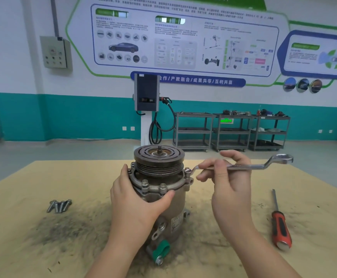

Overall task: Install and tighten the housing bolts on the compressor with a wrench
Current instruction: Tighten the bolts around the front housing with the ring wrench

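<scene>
Nearest, left hand (138, 199) grips compressor (164, 201), fingers curled round its housing, upright mid-worktop (23, 247). Right hand (226, 183) fingers pinch wrench (241, 167), ring end seated on right flange bolt (187, 171). Spare bolts (59, 206) lie left; screwdriver (280, 223) right.

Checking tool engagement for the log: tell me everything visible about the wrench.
The wrench is a bright, bare-metal double ring spanner with offset ends. It lies roughly level above the table, running right from the compressor. Its near ring sits over a bolt on the right side of the housing flange; the far ring hangs free in the air. The right hand pinches the shank near the bolt end. Markings on the shank are too small to read.
</scene>
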`<action>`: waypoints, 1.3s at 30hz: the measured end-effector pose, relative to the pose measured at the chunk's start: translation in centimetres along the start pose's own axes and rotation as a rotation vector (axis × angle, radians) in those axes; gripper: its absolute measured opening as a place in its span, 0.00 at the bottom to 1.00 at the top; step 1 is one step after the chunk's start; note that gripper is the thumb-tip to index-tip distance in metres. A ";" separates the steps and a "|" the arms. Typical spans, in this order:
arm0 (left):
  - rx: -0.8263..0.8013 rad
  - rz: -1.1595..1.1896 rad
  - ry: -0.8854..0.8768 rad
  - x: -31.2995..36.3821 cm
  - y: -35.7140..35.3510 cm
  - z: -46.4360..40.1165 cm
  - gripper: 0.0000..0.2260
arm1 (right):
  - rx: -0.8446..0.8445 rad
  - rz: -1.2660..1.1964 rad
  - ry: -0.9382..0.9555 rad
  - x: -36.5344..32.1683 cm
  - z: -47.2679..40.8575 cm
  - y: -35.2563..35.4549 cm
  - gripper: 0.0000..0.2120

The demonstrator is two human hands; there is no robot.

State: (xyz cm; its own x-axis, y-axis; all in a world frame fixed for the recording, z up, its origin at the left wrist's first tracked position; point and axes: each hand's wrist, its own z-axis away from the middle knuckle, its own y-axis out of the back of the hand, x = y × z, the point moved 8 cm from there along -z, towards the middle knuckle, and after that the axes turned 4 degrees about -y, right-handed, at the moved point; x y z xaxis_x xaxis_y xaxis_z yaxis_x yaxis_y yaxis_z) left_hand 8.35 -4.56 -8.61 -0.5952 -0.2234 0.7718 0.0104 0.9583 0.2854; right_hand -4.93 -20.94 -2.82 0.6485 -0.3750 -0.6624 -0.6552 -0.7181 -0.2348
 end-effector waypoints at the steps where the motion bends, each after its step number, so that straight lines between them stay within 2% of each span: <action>1: 0.003 0.000 0.003 0.0 0.0 0.0 0.54 | 0.022 -0.060 -0.070 0.6 -0.4 0.3 0.08; 11: 0.005 -0.009 -0.004 0.1 0.0 0.2 0.54 | 0.100 -0.560 -0.544 5.6 -1.2 1.2 0.08; 13: 0.006 -0.008 -0.002 0.1 0.1 0.1 0.54 | 0.132 -0.575 -0.548 5.9 -1.0 1.4 0.09; 15: 0.003 -0.011 -0.002 0.0 0.1 0.0 0.53 | 0.150 -0.481 -0.444 5.5 -0.6 1.5 0.08; 19: 0.015 -0.013 -0.019 0.0 0.1 0.1 0.53 | 0.158 -0.084 0.010 2.0 1.4 1.0 0.10; 21: 0.026 -0.006 -0.026 0.0 0.1 0.1 0.53 | 0.104 0.096 0.166 0.8 2.5 0.0 0.11; 23: 0.031 -0.006 -0.028 0.0 0.0 0.0 0.54 | -0.012 0.195 0.231 0.4 3.4 -1.4 0.07; 27: 0.033 -0.018 -0.007 0.0 0.0 -0.1 0.54 | -0.163 0.330 0.288 -0.6 4.0 -3.5 0.14; 29: 0.072 -0.037 -0.010 0.2 0.3 0.0 0.52 | -0.105 0.231 0.258 -1.5 3.3 -2.8 0.12; 31: 0.128 -0.086 -0.002 0.7 0.5 0.4 0.50 | 0.003 0.024 0.203 -2.3 2.4 -1.3 0.09; 34: 0.191 -0.135 0.013 1.6 -0.1 1.3 0.51 | 0.035 -0.343 -0.056 -0.7 1.4 -0.3 0.10; 36: 0.227 -0.159 0.019 2.2 -0.3 1.9 0.53 | 0.051 -0.409 -0.186 0.6 1.2 -0.3 0.11; 39: 0.246 -0.189 0.045 3.0 -0.6 2.6 0.55 | 0.075 -0.451 -0.273 2.0 0.9 -0.1 0.12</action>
State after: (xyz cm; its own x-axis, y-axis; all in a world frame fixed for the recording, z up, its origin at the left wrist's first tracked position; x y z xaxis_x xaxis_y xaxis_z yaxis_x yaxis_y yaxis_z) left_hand 4.44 -5.35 -7.92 -0.5317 -0.4045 0.7441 -0.2955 0.9120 0.2846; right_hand -3.90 -21.06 -4.72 0.7544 0.1350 -0.6424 -0.3667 -0.7250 -0.5830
